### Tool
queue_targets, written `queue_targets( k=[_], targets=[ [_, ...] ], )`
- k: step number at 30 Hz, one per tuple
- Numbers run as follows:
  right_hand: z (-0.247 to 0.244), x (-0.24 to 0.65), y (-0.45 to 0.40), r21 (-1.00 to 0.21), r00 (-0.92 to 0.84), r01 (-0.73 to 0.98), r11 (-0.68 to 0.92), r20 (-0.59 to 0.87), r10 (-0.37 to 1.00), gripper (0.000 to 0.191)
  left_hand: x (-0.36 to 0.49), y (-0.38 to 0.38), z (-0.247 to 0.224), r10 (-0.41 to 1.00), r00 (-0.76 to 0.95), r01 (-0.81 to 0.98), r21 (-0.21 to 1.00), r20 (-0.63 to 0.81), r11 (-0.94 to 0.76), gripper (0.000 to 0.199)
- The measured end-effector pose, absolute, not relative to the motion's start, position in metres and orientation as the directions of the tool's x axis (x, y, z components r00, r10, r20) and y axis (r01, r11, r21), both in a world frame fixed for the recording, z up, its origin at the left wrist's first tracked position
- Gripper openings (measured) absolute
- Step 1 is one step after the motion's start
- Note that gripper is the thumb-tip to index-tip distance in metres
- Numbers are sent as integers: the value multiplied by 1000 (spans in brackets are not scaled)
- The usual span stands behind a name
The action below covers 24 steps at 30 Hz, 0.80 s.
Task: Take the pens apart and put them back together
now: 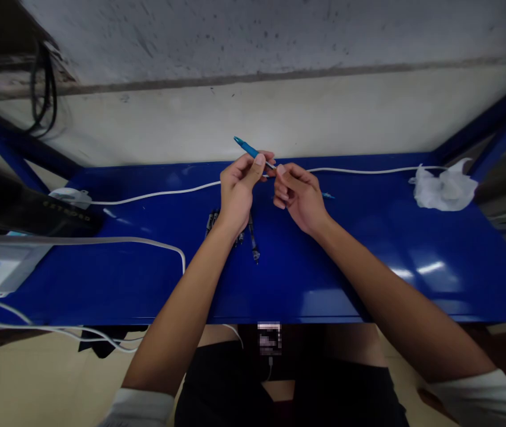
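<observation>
A blue pen barrel (246, 146) slants up and to the left above the blue table. My left hand (240, 187) is closed around it, thumb against the fingers. From the barrel's lower end a thin pale rod, which looks like a pen refill (271, 166), runs toward my right hand (298, 193). The thumb and fingers of that hand pinch its end, and the fingertips of both hands are close together. Black pens (254, 240) lie on the table under my left wrist, partly hidden by it. A small blue pen part (327, 196) shows just beyond my right hand.
A white cable (159, 194) crosses the blue table (137, 290) behind my hands. Crumpled white plastic (444, 187) lies at the right. On the left are a black object (25, 201), a white box (10, 267) and more cables. A wall (253, 118) stands behind.
</observation>
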State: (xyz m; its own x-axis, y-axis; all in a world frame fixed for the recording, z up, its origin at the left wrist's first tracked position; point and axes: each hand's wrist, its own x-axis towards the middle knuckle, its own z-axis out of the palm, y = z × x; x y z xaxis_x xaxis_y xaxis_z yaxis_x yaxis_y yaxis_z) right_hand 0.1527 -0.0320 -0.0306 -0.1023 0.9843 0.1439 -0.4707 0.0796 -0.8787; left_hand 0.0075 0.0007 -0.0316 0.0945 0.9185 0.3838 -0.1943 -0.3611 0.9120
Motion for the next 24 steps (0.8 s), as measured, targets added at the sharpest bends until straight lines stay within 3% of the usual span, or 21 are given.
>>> queue_targets(
  k=[4, 12, 19, 24],
  targets=[
    [-26, 155, -31, -829, -181, -557, -59, 51, 982, 28, 8, 0, -33, 911, 105, -191, 907, 399, -375, 32],
    [-28, 169, -17, -731, 56, -683, -7, -62, 996, 22, 10, -10, -21, 889, 169, -251, 891, 426, -379, 35],
    [-31, 166, -16, -634, -62, -768, -87, -62, 996, 21, 7, -1, -23, 948, -113, -350, 881, 297, -318, 40],
    [-31, 173, -17, -535, -174, -816, -219, -134, 976, 47, 4, 3, -30, 936, -161, -240, 908, 312, -343, 39]
  ],
)
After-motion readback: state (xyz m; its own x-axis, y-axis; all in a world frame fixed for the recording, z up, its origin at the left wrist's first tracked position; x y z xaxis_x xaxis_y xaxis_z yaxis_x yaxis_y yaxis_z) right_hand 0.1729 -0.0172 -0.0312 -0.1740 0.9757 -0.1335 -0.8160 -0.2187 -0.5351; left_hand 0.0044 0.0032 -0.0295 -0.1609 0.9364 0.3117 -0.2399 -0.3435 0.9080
